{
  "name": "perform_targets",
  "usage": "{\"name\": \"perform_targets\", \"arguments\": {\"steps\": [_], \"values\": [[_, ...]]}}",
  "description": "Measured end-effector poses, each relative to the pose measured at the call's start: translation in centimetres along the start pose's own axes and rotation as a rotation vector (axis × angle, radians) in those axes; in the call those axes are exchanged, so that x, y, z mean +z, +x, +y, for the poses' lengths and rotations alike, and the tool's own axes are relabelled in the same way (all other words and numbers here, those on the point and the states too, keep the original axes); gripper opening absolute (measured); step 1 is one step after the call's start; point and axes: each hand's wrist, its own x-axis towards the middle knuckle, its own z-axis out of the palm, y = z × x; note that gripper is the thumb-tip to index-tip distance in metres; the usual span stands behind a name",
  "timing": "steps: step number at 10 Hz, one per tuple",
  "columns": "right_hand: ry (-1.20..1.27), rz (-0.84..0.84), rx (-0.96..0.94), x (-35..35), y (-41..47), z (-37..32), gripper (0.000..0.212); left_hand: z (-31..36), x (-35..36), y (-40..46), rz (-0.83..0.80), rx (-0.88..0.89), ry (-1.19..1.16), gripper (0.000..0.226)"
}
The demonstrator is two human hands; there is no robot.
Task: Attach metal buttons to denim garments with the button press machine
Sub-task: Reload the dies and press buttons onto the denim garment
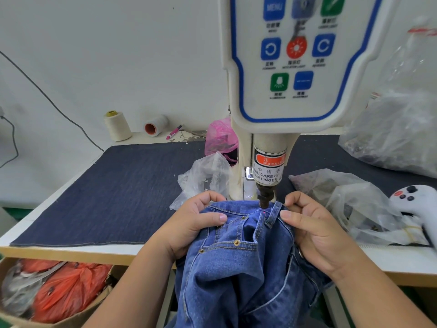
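Right now both hands grip a pair of blue jeans (238, 268) at the waistband, beneath the press head (264, 201) of the button press machine (295, 67). The left hand (196, 223) bunches the denim, its thumb lying flat near a pocket rivet (243, 218) and its fingers curled over the waistband's far edge. The right hand (309, 233) pinches the fabric just beside a belt loop (273, 214), thumb on top. A small red light dot (264, 211) falls on the waistband directly under the press head. The jeans hang off the near edge of the table (71, 253), which is covered with a dark denim sheet (106, 195). Clear plastic bags (205, 176) lie either side of the machine column, a pink bag (221, 136) behind. Two thread cones (117, 125) stand against the wall, and a white handheld controller (416, 202) rests at the right.
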Motion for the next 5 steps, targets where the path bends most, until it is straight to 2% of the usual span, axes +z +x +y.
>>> {"name": "perform_targets", "arguments": {"steps": [5], "values": [[0.001,-0.004,0.001,0.00,-0.04,-0.04,0.021,0.16,0.12,-0.10,0.002,0.000,0.012,0.028]]}}
